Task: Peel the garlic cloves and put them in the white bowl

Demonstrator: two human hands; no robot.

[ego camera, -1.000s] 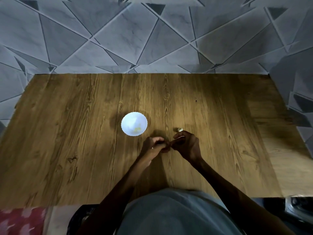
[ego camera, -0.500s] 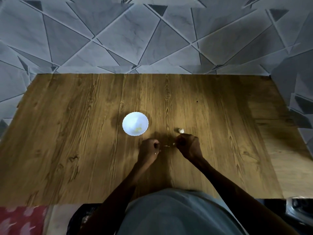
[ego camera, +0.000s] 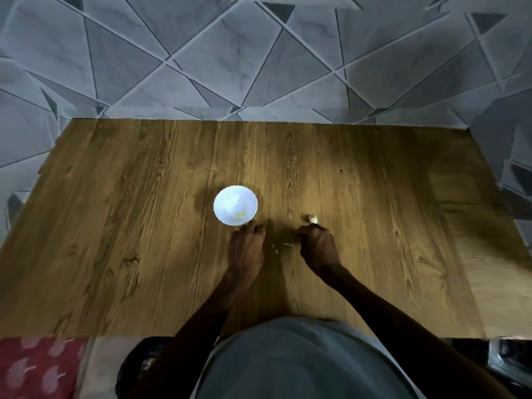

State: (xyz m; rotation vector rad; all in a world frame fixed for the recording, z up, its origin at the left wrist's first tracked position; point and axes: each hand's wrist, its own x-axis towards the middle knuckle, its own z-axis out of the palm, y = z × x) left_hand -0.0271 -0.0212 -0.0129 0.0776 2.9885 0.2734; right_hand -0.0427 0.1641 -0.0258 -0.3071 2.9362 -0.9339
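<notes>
garlic clove (ego camera: pixel 313 218): on the desk (ego camera: pixel 115 226), just beyond the knuckles of the right hand (ego camera: pixel 316 244); long axis roughly left to right, its tip too small to tell.
white bowl (ego camera: pixel 235 205): upright, just beyond the fingertips of the left hand (ego camera: pixel 247 246); yellowish bits inside.
left hand: palm down, fingers stretched forward and bunched, tips at the bowl's near rim; whether they pinch anything, I cannot tell.
right hand: knuckles up, fingers curled under, nothing visible in them.
peel scraps (ego camera: pixel 283 245): on the desk between the hands.
</notes>
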